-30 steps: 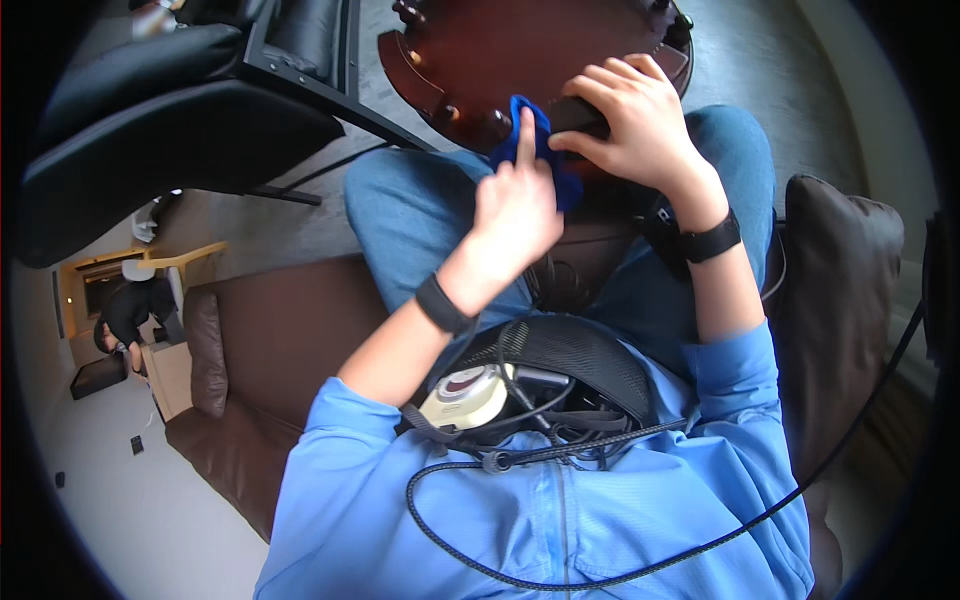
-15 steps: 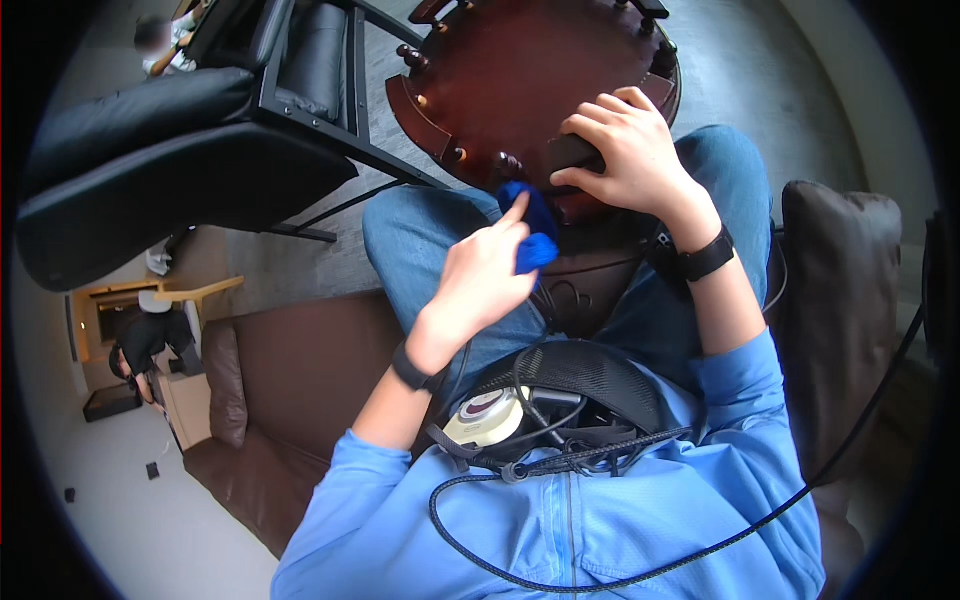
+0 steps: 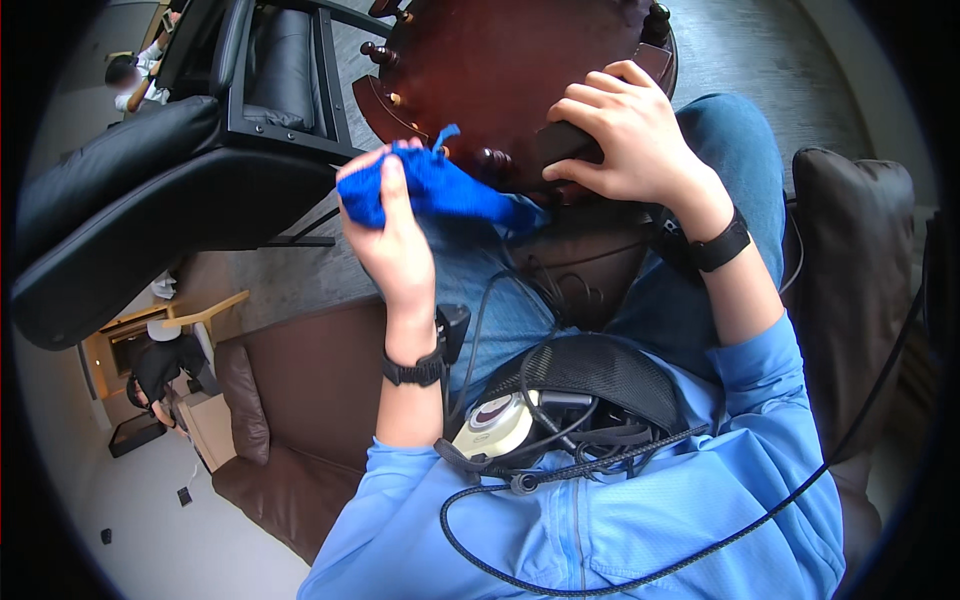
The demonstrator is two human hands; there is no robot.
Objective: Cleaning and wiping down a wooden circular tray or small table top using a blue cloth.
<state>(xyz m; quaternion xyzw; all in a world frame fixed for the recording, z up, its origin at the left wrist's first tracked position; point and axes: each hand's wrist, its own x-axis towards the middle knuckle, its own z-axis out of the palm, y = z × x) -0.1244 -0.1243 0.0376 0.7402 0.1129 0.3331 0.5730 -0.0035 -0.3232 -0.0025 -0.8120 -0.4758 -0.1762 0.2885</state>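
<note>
My left hand (image 3: 385,225) is closed on a bright blue cloth (image 3: 450,190), which bunches in the fingers and trails right toward the near edge of a round, dark red-brown wooden table (image 3: 500,75). A turned wooden knob (image 3: 492,161) stands on the table's near rim, just beyond the cloth. My right hand (image 3: 635,135) is wrapped round a dark brown block-like piece (image 3: 570,144) at the near right of the rim. Its fingers lie over the top and the thumb is on the near side. Whether this piece is fixed to the table cannot be seen.
A black leather chair (image 3: 120,200) with a metal frame stands at the left. A brown sofa (image 3: 300,400) is beside and behind me. Cables run from a black mesh pouch (image 3: 610,390) at my waist. Two people (image 3: 160,380) are in the background at the left.
My left hand has moved left and lifted the blue cloth, which is now gathered in the hand and stretched out. My right hand keeps its grip on the dark brown piece.
</note>
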